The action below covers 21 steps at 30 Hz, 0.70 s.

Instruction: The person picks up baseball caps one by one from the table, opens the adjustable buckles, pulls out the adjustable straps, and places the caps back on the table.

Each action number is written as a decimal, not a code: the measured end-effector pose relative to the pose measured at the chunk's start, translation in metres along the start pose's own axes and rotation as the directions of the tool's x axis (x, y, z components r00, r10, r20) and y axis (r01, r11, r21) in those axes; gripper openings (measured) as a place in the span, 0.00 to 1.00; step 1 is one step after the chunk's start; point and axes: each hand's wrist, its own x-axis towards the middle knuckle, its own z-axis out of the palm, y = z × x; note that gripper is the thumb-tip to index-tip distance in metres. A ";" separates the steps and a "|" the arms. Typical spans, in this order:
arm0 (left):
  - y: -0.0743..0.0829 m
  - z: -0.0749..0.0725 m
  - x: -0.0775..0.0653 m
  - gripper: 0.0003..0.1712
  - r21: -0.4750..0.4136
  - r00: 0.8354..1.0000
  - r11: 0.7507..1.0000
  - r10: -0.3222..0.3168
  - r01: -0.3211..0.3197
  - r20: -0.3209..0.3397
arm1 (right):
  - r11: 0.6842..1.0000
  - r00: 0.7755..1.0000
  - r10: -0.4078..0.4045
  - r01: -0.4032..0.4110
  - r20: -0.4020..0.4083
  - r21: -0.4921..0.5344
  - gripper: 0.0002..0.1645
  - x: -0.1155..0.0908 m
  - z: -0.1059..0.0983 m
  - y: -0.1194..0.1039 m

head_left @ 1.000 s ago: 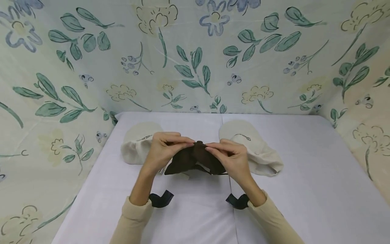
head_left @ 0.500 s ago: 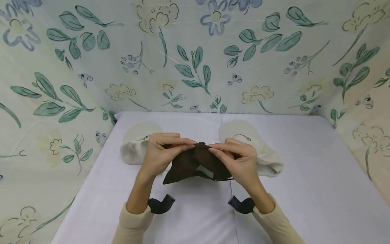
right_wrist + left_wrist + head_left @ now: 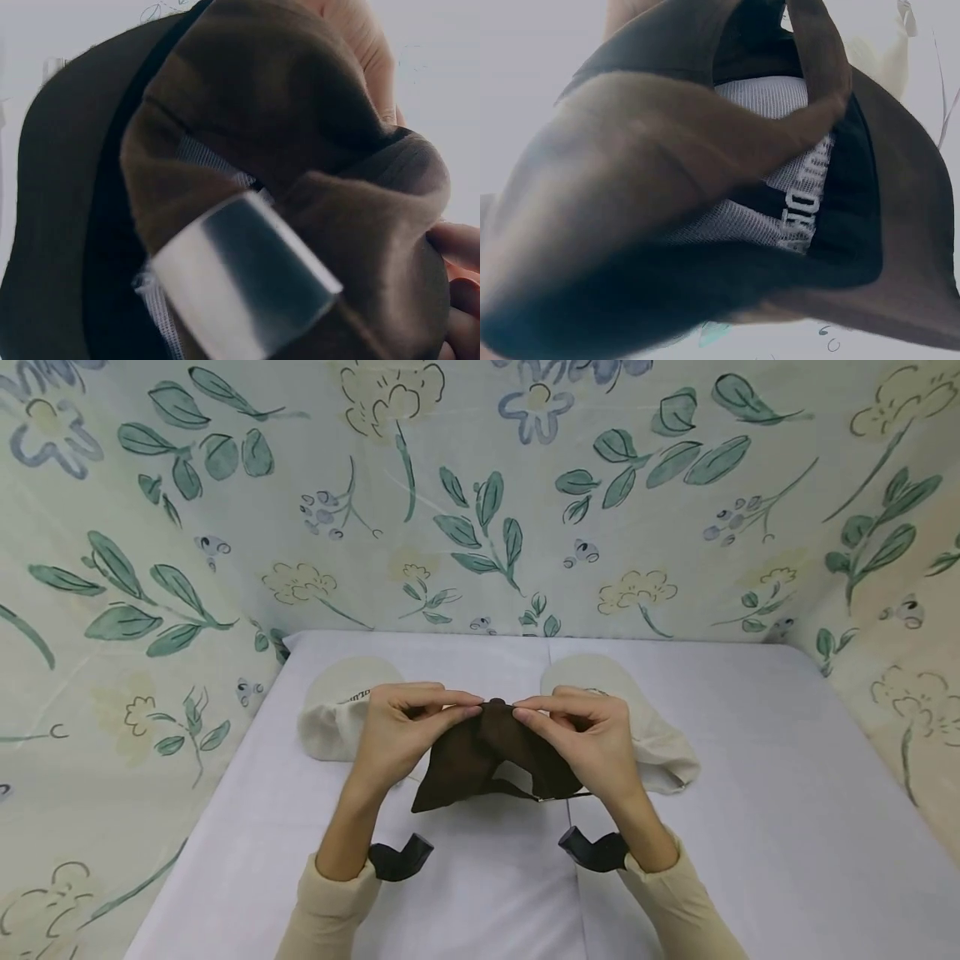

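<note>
A dark brown baseball cap hangs between both hands above the table, its back opening and strap facing me. With thumb and fingers, the left hand pinches the cap left of its top button, and the right hand pinches it just right of the button. In the left wrist view, the inside of the cap shows a white mesh lining and partly hidden white lettering. A shiny metal buckle on the strap fills the lower middle of the right wrist view.
Behind the left hand a cream cap lies on the white-covered table. Another cream cap rests behind the right hand. Floral fabric rises along the back and sides.
The brown cap has spread wider and turned slightly, so more of its back opening shows. Both hands have shifted slightly, keeping their pinch near the button. The cream caps stay put.
</note>
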 end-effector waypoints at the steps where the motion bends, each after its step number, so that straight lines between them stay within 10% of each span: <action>1: -0.001 0.000 0.000 0.06 0.006 1.000 1.000 -0.007 0.007 -0.001 | 1.000 1.000 0.004 -0.004 0.001 0.001 0.07 0.000 0.000 0.001; 21: -0.006 0.007 0.001 0.06 0.089 0.999 0.996 -0.024 0.028 -0.043 | 1.000 0.997 0.026 -0.026 -0.067 0.001 0.05 0.001 0.002 0.011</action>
